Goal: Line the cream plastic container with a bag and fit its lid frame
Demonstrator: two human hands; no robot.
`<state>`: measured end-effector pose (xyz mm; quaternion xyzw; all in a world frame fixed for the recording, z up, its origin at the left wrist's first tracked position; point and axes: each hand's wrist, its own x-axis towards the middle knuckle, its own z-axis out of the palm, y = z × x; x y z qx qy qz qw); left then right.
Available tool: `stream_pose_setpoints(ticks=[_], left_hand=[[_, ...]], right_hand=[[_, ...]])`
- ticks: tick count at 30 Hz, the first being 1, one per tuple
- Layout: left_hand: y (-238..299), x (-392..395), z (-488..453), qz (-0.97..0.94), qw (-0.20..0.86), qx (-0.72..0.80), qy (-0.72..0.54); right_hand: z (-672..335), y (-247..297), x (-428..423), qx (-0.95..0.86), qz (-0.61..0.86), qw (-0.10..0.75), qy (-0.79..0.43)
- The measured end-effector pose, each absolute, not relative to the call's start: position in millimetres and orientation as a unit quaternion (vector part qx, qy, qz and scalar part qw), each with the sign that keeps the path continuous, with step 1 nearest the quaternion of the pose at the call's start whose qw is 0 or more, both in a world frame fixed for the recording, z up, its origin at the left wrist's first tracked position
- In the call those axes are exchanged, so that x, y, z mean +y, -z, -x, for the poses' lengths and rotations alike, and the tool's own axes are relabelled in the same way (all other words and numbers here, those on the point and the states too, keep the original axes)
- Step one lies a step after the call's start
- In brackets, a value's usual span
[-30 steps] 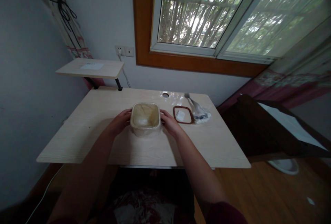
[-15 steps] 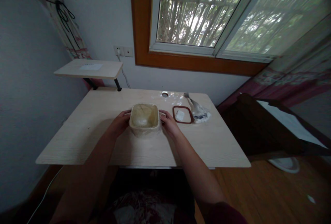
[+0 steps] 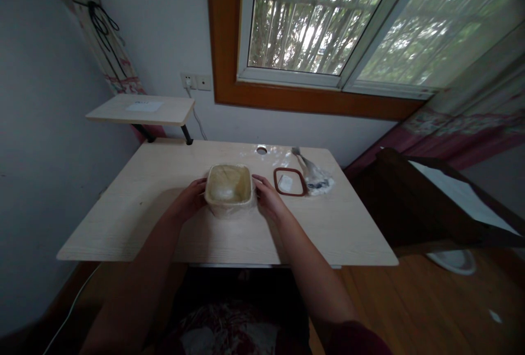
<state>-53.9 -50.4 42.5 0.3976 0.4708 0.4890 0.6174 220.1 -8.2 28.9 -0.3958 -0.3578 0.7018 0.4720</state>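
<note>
A cream, rounded-square bin (image 3: 228, 184) stands on the desk in front of me, seen from above. Thin clear plastic film (image 3: 229, 211) lines it and hangs over its outside. My left hand (image 3: 193, 197) presses on its left side, and my right hand (image 3: 266, 193) is at its right side, with fingers curled against the film. Some fingertips are hidden behind the bin. Right of it lies a brown rounded-square ring frame (image 3: 304, 186) with a small whitish piece (image 3: 285, 182) inside. Touching the frame's right side is a crumpled clear plastic bag (image 3: 320, 181) with something dark and white in it.
The pale wooden desk (image 3: 344, 237) has a cable hole (image 3: 261, 150) near its back edge. A raised shelf (image 3: 141, 108) with a paper label stands at the back left. Beyond the desk's right edge is a dark piece of furniture (image 3: 435, 218) with white paper on it.
My left fingers have shifted slightly along the bin's left side. The bin, ring frame and plastic bag stay in place.
</note>
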Motion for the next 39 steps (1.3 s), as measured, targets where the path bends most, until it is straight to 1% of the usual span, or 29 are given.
stream_pose_setpoints(ticks=[3,5,11,15,20,25,30,35,37,39], left_hand=[[-43.4,-59.0,58.0,-0.337,0.670,0.437,-0.496],[-41.2,-62.7,61.7,-0.310,0.680,0.434,-0.503],[-30.6,-60.8,69.3,-0.271,0.641,0.479,-0.536],[-30.0,-60.0,68.8,-0.269,0.646,0.475,-0.533],[-33.9,-69.1,70.5,-0.282,0.688,0.438,-0.505],[-31.9,-76.0,77.7,-0.311,0.692,0.443,-0.478],[-41.3,-76.4,85.0,-0.408,0.647,0.499,-0.406],[-54.7,-73.7,88.3,-0.506,0.584,0.536,-0.339],[-52.8,-70.2,89.9,-0.521,0.549,0.563,-0.331],[-48.0,-64.9,92.0,-0.522,0.501,0.594,-0.351]], right_hand=[[-223.3,-27.6,-12.0,-0.345,0.368,0.475,-0.721],[-225.2,-26.2,-13.9,-0.343,0.359,0.482,-0.722],[-226.0,-23.8,-11.9,-0.363,0.379,0.503,-0.687],[-227.3,-20.6,-11.0,-0.356,0.391,0.500,-0.685],[-239.6,-18.7,-19.5,-0.357,0.358,0.452,-0.735],[-253.9,-21.2,-26.2,-0.409,0.311,0.410,-0.753],[-257.6,-18.3,-21.3,-0.454,0.328,0.385,-0.734],[-254.1,-17.4,-15.7,-0.483,0.361,0.380,-0.701],[-252.9,-20.9,-14.4,-0.492,0.373,0.390,-0.683],[-252.9,-26.1,-12.5,-0.511,0.389,0.407,-0.649]])
